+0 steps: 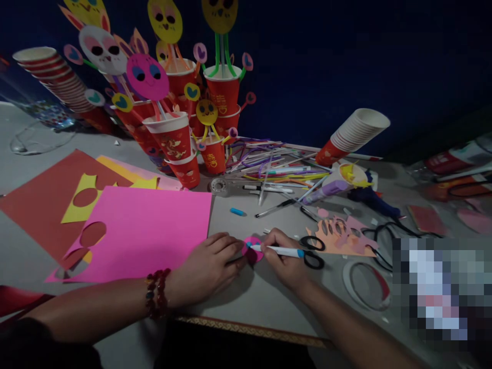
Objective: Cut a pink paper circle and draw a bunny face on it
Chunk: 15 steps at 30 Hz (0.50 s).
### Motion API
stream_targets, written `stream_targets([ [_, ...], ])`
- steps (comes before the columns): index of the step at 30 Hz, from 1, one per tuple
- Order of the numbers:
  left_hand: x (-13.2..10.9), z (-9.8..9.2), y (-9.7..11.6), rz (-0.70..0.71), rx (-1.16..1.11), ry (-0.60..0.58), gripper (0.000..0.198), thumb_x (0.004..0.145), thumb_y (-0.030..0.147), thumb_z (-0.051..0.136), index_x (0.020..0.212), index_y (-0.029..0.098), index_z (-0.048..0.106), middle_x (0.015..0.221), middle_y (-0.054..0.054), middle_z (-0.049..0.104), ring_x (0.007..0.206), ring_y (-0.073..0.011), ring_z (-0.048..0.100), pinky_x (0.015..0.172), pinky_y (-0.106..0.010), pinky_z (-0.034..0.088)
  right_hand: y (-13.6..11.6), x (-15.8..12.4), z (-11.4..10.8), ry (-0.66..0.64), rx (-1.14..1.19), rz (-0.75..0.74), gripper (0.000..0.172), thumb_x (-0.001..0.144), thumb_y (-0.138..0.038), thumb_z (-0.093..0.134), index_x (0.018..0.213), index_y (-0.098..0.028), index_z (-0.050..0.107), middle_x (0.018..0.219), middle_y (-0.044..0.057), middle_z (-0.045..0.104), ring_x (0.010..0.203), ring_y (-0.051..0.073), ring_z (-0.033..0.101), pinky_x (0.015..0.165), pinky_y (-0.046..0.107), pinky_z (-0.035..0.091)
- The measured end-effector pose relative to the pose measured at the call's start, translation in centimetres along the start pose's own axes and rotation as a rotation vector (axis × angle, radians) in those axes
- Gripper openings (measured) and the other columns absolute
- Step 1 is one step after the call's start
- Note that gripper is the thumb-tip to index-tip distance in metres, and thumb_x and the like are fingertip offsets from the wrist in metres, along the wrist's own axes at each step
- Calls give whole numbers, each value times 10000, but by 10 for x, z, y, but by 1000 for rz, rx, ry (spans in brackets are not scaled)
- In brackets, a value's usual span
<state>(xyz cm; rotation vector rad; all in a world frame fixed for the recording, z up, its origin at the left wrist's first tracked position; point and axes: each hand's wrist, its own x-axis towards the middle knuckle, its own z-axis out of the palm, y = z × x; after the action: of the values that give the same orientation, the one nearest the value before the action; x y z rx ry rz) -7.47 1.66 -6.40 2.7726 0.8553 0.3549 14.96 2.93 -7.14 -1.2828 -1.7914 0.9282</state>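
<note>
A small pink paper circle point(252, 254) lies on the grey table, with a blue mark on it. My right hand point(283, 259) grips a white marker point(282, 251) with a blue end, and its tip touches the circle. Laid flat beside it, my left hand point(209, 266) has its fingertips at the circle's left edge. Just beyond sits a blue marker cap point(237, 211). Black-handled scissors point(313, 251) lie right of my right hand, partly hidden by it. Under my left hand's side is a large pink sheet point(157, 225) with a cut-out at its left edge.
Red paper cups point(175, 138) bearing paper animal faces stand at the back left. Pipe cleaners and pens point(269, 164) are heaped behind the cap. A leaning cup stack point(357, 133), peach paper scraps point(338, 236) and a tape roll point(365, 284) are to the right.
</note>
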Motion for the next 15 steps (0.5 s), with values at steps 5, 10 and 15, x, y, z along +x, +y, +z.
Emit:
stream_targets([
  [5,0,-1,0,0,-1,23,276,972,268,530,1222,173,596,1248,-95,612,1191,-242,528,1066,-441,417,1,0,0,3,-7,-3,166,813,-212,516,655,-231,470,557,-63,435,508,124,419,517,248,326],
  [10,1,-1,0,-1,15,-3,273,972,260,528,1225,182,596,1264,-93,604,1195,-247,525,1071,-445,413,0,0,0,-11,-8,12,149,802,-210,513,659,-231,474,556,-59,462,500,122,424,507,244,329],
  [15,0,-1,0,2,9,14,287,970,263,530,1237,176,591,1258,-93,606,1194,-244,524,1079,-448,407,0,-1,0,15,4,19,157,808,-211,510,657,-230,474,548,-63,441,489,118,404,492,243,316],
])
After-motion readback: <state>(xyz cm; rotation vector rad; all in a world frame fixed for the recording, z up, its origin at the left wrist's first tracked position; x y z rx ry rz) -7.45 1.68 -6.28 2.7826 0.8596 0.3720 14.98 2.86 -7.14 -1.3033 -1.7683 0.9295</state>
